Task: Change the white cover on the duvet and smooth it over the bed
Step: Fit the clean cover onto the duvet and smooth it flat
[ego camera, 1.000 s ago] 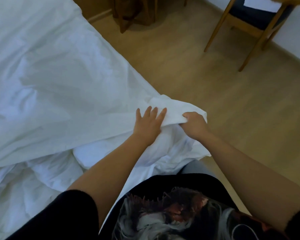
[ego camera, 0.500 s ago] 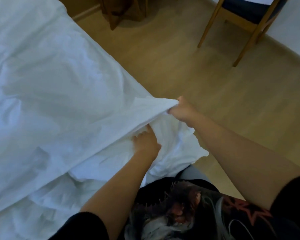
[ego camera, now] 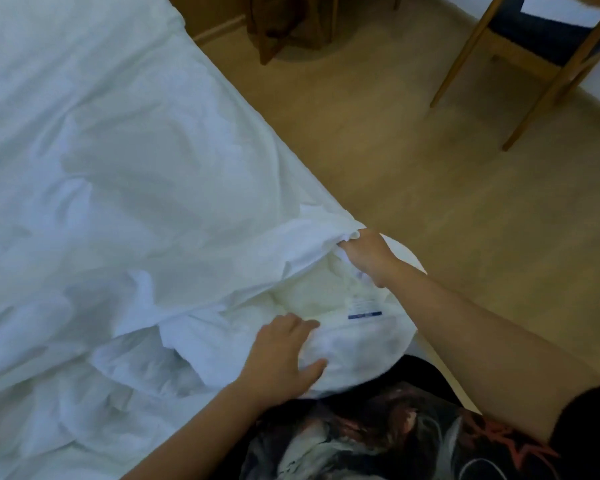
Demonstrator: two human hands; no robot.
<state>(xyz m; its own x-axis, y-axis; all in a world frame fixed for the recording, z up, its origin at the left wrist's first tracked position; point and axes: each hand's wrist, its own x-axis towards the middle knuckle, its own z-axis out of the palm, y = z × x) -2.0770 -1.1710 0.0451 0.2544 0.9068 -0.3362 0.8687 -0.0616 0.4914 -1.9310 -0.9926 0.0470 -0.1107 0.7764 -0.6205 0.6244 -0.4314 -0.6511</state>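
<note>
The white cover [ego camera: 125, 188] lies spread and creased over the bed, filling the left of the head view. My right hand [ego camera: 368, 256] grips the cover's corner at the bed's near right edge and holds it lifted. Under that lifted edge the cream duvet [ego camera: 312, 296] shows, with a white label bearing a blue stripe [ego camera: 364, 311]. My left hand [ego camera: 284, 355] grips a bunched fold of white fabric just below the exposed duvet corner, thumb and fingers around it. More crumpled white bedding [ego camera: 94, 393] lies near my left forearm.
A wooden floor [ego camera: 413, 161] runs along the bed's right side. A wooden chair with a dark blue seat [ego camera: 534, 39] stands at the far right. Dark wooden furniture legs [ego camera: 284, 26] stand at the top centre by the skirting board.
My right hand has kept hold of the cover's corner and the duvet corner with its label has come into view. My left hand moved out from under the cover and down onto the lower fold.
</note>
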